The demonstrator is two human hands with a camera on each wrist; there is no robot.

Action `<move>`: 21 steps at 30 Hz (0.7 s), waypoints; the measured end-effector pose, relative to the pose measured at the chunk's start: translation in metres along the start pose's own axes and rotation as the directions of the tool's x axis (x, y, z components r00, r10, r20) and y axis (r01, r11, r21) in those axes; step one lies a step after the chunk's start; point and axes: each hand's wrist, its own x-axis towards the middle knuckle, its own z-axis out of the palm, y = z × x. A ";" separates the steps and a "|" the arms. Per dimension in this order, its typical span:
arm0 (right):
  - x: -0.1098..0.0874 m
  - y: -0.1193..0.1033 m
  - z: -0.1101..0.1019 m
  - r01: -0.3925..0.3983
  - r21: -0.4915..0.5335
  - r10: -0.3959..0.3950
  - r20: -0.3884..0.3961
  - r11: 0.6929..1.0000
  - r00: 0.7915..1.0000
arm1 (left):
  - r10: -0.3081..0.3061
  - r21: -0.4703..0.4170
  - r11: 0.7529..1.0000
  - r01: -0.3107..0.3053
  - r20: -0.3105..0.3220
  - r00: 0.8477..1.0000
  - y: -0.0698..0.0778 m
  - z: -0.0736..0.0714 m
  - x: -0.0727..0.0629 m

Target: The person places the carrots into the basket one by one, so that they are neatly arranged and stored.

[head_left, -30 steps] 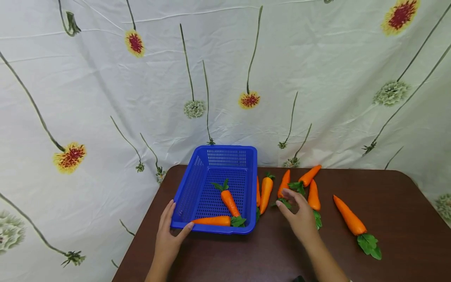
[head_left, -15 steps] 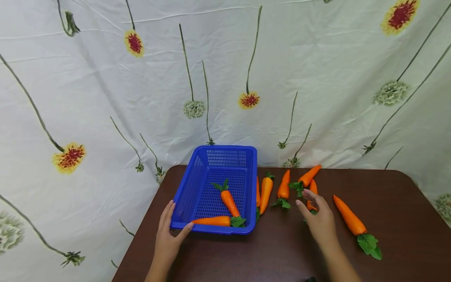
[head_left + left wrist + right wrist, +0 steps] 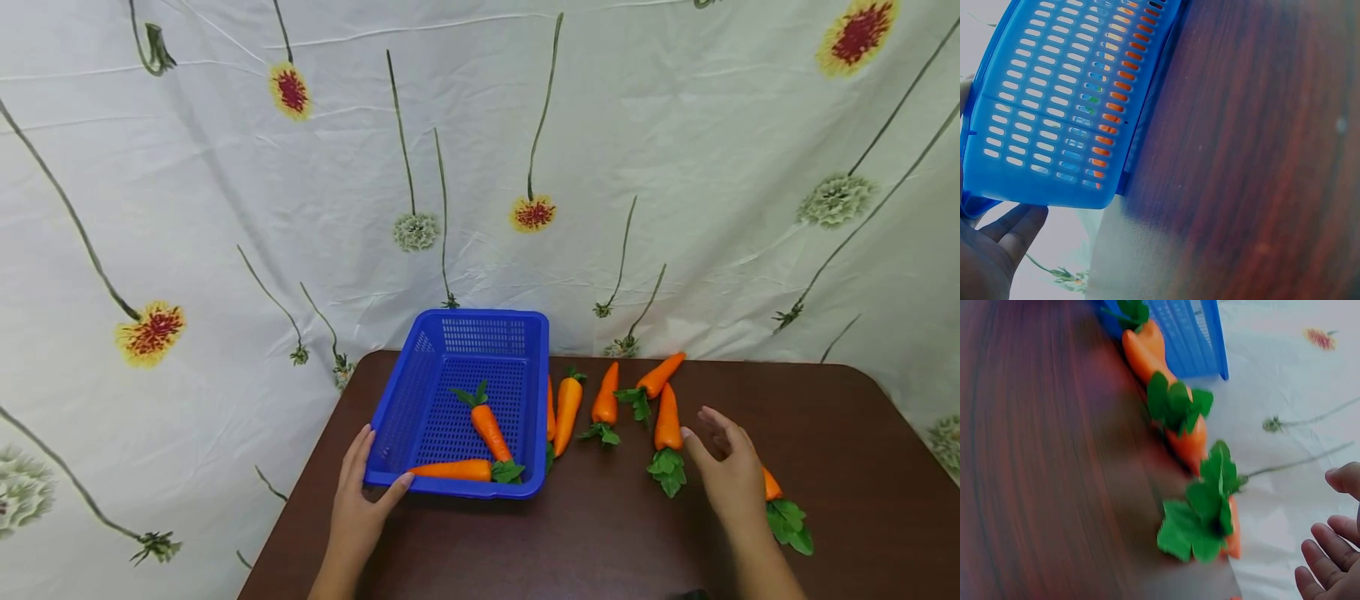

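A blue plastic basket (image 3: 543, 400) stands on the table, with two carrots inside: one slanting carrot (image 3: 491, 433) and one lying along the near wall (image 3: 453, 470). My left hand (image 3: 356, 492) holds the basket's near left corner, thumb on the front rim and fingers along the left side. In the left wrist view the slotted basket wall (image 3: 1054, 112) shows orange through its holes. My right hand (image 3: 731, 471) has its fingers spread and holds nothing. It partly covers the rightmost carrot (image 3: 772, 485), whose leaves stick out beyond it. Left of this hand lies another leafy carrot (image 3: 667, 421).
Several more carrots lie right of the basket, among them a paler one (image 3: 568, 412), a middle one (image 3: 604, 396) and one near the back edge (image 3: 662, 375). The dark brown table (image 3: 570, 542) meets a white flowered cloth (image 3: 480, 267) behind. A small black object (image 3: 693, 594) shows at the bottom edge.
My right hand has moved rightward past the carrots, from beside the middle one to over the rightmost one. My left hand, the basket and the carrots have stayed put.
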 end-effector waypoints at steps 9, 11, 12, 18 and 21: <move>0.010 0.018 -0.023 -0.108 -0.066 0.106 -0.033 0.992 0.994 | 0.001 -0.003 1.000 -0.001 -0.004 1.000 0.001 0.001 0.000; 0.012 0.021 -0.027 -0.111 -0.081 0.108 -0.042 0.991 0.993 | 0.003 -0.006 1.000 -0.003 -0.004 1.000 0.001 0.001 0.000; 0.013 0.023 -0.030 -0.115 -0.092 0.111 -0.041 0.989 0.993 | 0.003 -0.006 1.000 -0.003 -0.005 1.000 0.000 0.000 0.000; 0.018 0.031 -0.043 -0.172 -0.148 0.176 0.019 0.974 0.984 | -0.003 -0.006 1.000 0.003 -0.003 1.000 0.000 0.000 0.000; 0.021 0.037 -0.048 -0.210 -0.181 0.226 0.073 0.961 0.971 | -0.006 -0.005 1.000 0.006 -0.003 1.000 0.000 0.001 0.000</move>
